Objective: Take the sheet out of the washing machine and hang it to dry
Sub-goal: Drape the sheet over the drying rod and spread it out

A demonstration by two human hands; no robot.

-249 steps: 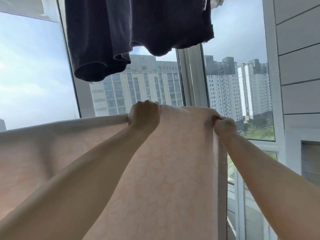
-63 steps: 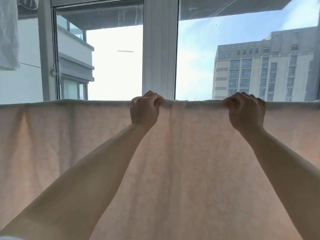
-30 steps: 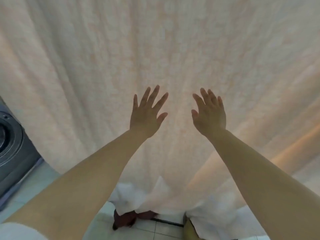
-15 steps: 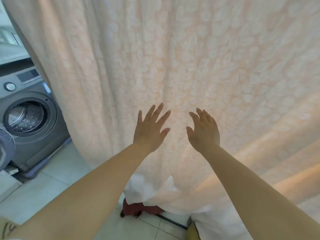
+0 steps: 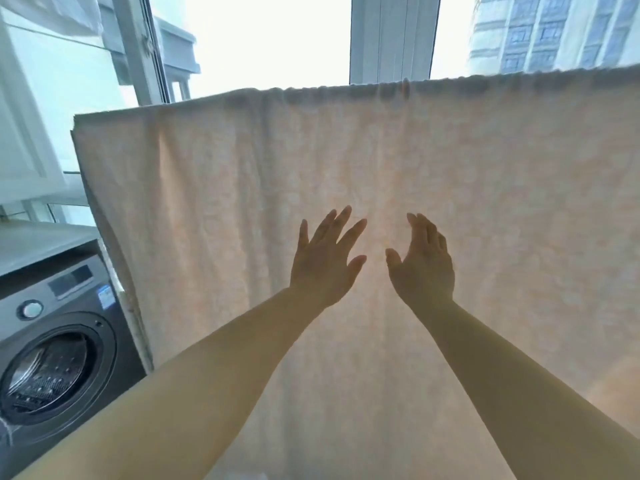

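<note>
The pale peach sheet [image 5: 485,209] hangs spread wide over a line in front of the window, its top fold running from upper left to upper right. My left hand [image 5: 323,263] is raised flat in front of the cloth at mid height, fingers apart, holding nothing. My right hand [image 5: 424,263] is beside it, also open, palm toward the sheet. Whether the palms touch the fabric I cannot tell. The grey washing machine [image 5: 52,341] stands at the lower left, its round glass door [image 5: 52,374] in view.
Window frames [image 5: 393,36] and a neighbouring building [image 5: 554,29] show above the sheet. A white garment [image 5: 62,12] hangs at the top left. A countertop [image 5: 31,240] sits above the washing machine. The sheet's left edge hangs close to the machine's right side.
My view has tilted upward from the floor and the sheet's lower part to its top fold and the window. Both hands stay open in front of the cloth, raised higher on it.
</note>
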